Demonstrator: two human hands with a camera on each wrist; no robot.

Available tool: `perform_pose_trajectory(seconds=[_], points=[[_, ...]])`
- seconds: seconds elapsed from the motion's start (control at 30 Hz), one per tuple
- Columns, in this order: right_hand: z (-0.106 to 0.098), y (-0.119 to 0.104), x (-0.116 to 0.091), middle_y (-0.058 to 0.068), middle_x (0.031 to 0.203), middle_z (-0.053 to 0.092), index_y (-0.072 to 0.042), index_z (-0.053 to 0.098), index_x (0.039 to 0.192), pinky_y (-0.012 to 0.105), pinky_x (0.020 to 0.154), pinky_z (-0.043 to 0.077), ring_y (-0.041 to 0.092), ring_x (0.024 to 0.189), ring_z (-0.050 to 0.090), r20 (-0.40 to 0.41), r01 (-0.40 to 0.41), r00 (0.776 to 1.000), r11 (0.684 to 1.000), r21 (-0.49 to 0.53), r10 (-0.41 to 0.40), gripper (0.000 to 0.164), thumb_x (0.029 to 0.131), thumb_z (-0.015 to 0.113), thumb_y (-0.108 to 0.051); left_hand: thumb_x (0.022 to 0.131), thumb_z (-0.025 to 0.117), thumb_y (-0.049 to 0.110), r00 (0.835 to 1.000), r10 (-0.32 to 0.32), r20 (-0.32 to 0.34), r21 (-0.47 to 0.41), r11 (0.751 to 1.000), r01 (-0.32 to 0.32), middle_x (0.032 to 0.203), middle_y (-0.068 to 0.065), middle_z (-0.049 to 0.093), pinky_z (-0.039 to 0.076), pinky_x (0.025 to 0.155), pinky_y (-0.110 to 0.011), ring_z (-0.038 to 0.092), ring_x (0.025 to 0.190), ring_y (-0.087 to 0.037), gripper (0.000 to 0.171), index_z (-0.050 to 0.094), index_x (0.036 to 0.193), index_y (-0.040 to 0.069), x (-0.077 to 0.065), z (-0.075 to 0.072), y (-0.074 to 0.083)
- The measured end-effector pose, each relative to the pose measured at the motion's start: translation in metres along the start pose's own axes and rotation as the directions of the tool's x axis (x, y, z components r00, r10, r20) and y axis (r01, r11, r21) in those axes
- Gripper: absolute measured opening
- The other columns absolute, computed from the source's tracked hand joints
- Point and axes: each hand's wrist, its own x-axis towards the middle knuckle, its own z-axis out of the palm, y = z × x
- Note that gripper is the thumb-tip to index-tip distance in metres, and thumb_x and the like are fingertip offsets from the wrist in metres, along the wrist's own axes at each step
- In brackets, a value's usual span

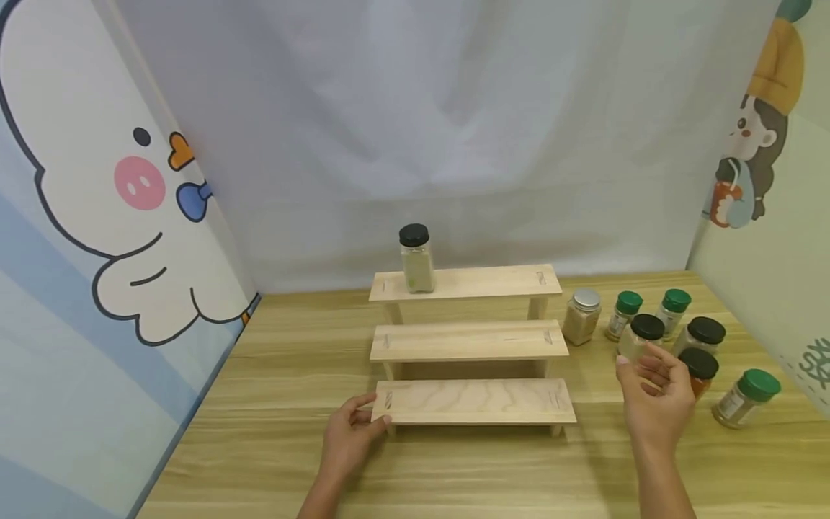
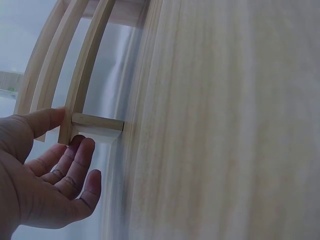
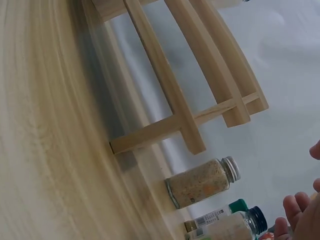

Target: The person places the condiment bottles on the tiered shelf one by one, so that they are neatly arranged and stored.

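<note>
A three-tier wooden spice rack [image 1: 473, 401] stands on the table. My left hand [image 1: 349, 440] holds the left end of its lowest shelf; in the left wrist view, the thumb lies on the board's edge with the fingertips below. Over the jars at the right is my right hand [image 1: 658, 404], its fingers loosely bent and holding nothing. Its fingertips are near a black-lidded jar [image 1: 642, 337] of pale contents; in the right wrist view a gap shows between them and the dark lid [image 3: 257, 220]. Behind that hand, a black-lidded jar with red contents [image 1: 700, 367] is partly hidden.
One black-lidded jar [image 1: 418, 263] stands on the top shelf's left part. Beside the rack is a silver-lidded jar [image 1: 581, 318]. Green-lidded jars [image 1: 625, 313] [image 1: 673, 311] [image 1: 746, 398] and another black-lidded jar [image 1: 703, 334] stand at the right. A pale curtain [image 1: 415, 130] hangs behind.
</note>
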Motion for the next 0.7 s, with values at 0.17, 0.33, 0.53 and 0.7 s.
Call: perform_pose_trajectory(seconds=[0.17, 0.33, 0.53, 0.7], points=[[-0.003, 0.009, 0.004, -0.008, 0.087, 0.051, -0.005, 0.059, 0.112, 0.021, 0.07, 0.035, 0.003, 0.079, 0.05, -0.145, -0.032, 0.989, 0.999, 0.04, 0.037, 0.031, 0.082, 0.067, -0.005, 0.077, 0.075, 0.009, 1.0, 0.0, 0.005, 0.008, 1.0, 0.0, 0.087, -0.011, 0.066, 0.049, 0.066, -0.032, 0.064, 0.075, -0.021, 0.054, 0.053, 0.124, -0.004, 0.0, 0.0, 0.001], [-0.005, 0.016, 0.01, -0.002, 0.087, 0.048, -0.008, 0.058, 0.107, 0.019, 0.068, 0.037, 0.006, 0.074, 0.047, -0.258, -0.093, 0.958, 0.986, 0.138, 0.126, 0.029, 0.08, 0.066, -0.001, 0.077, 0.075, 0.009, 1.0, -0.005, 0.002, 0.014, 1.0, 0.005, 0.086, -0.011, 0.065, 0.049, 0.064, -0.032, 0.064, 0.075, -0.021, 0.054, 0.053, 0.124, -0.004, 0.0, 0.0, 0.001], [-0.007, 0.023, 0.016, 0.002, 0.096, 0.04, -0.01, 0.046, 0.112, 0.015, 0.063, 0.037, 0.009, 0.077, 0.042, -0.346, -0.149, 0.905, 0.945, 0.291, 0.249, 0.043, 0.076, 0.061, 0.009, 0.076, 0.075, 0.009, 1.0, -0.004, 0.0, 0.02, 1.0, 0.004, 0.087, -0.011, 0.065, 0.049, 0.064, -0.032, 0.063, 0.075, -0.022, 0.053, 0.054, 0.123, -0.004, 0.0, 0.0, 0.002], [-0.01, 0.03, 0.022, 0.0, 0.107, 0.032, -0.014, 0.039, 0.116, 0.019, 0.074, 0.033, 0.008, 0.09, 0.035, -0.377, -0.209, 0.876, 0.941, 0.266, 0.301, 0.048, 0.078, 0.062, 0.005, 0.077, 0.075, 0.01, 1.0, 0.004, 0.009, 0.027, 1.0, -0.004, 0.087, -0.011, 0.066, 0.049, 0.065, -0.033, 0.063, 0.076, -0.022, 0.053, 0.054, 0.123, -0.004, 0.0, -0.001, 0.002]])
